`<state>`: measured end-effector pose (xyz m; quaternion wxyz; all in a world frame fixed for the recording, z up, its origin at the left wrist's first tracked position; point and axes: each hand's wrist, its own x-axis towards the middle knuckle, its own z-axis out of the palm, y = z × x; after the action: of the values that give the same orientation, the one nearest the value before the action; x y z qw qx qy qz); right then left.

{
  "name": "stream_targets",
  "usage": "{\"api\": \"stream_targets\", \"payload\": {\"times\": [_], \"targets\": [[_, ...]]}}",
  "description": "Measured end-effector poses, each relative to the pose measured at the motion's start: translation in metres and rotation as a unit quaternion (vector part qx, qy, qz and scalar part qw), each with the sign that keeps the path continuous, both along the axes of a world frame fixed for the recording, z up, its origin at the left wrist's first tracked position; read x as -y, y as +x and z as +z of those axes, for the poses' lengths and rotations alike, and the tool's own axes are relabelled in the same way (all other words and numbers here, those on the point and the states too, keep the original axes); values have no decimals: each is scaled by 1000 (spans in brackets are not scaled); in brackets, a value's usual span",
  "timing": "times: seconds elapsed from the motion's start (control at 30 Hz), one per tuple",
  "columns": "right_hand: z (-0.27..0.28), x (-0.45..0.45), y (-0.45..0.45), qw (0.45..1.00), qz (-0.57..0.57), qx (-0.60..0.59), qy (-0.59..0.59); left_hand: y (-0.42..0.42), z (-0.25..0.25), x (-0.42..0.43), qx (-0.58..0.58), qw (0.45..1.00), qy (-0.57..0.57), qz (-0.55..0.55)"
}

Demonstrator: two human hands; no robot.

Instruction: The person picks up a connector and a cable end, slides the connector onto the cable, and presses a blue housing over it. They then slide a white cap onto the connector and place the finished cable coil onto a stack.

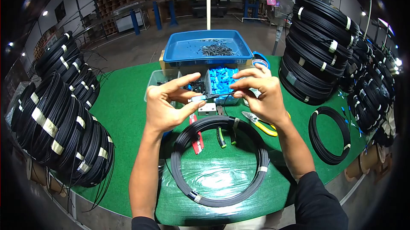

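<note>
Above the table, my left hand (168, 105) pinches a small light-blue fiber connector (198, 98) between thumb and fingers. A black piece extends from the connector's right side toward the thin black cable (225, 94). My right hand (264, 95) grips that cable between thumb and fingertips. Whether the cable sits fully inside the connector is too small to tell. Below both hands lies a coil of black cable (176, 161), bound with white tape. Inside and behind the coil are a red tool (197, 142) and a green-and-black handled tool (221, 138).
Yellow-handled pliers (265, 127) lie right of the coil. Behind are a bin of blue connectors (222, 80), a transparent bin (156, 78) with black parts, and a blue tray (179, 50) holding black scraps. Cable coils stack at left (64, 132) and right (316, 50); a smaller coil (314, 138) lies right.
</note>
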<state>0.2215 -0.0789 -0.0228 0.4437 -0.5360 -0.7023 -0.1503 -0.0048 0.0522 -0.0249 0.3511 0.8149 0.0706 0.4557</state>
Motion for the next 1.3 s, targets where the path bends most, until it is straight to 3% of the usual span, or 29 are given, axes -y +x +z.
{"api": "stream_targets", "payload": {"times": [0.1,0.43,0.5,0.57,0.63,0.8,0.9,0.97,1.07,1.17,1.23,1.3], "targets": [[3,-1,6,1000,-19,-1,22,1,-4,-3,16,999,-38,-7],[-10,-8,3,998,14,-51,-19,-5,-2,-8,-1,1000,0,4],[-7,-9,2,997,28,-61,24,-11,-1,-14,2,1000,8,0],[-1,-9,1,999,16,-16,35,-20,1,-21,-2,1000,-6,23],[-3,-10,1,992,35,-107,55,-30,8,-27,-12,996,-55,63],[4,-5,10,989,50,-96,-102,-72,-1,-61,-63,984,-126,112],[-10,-20,20,963,92,-143,-211,-90,-20,-59,-142,956,-100,235],[-19,-22,23,954,88,-103,-267,-108,-37,-50,-189,936,-38,293],[-48,-14,32,934,121,-141,-305,-128,-73,-33,-177,925,-48,331],[-57,13,25,940,59,-113,-316,-132,-85,4,-241,884,-71,394],[-73,26,24,937,37,-126,-325,-131,-99,20,-207,885,-96,406],[-88,40,23,930,53,-207,-301,-132,-106,34,-218,884,-107,398]]}}
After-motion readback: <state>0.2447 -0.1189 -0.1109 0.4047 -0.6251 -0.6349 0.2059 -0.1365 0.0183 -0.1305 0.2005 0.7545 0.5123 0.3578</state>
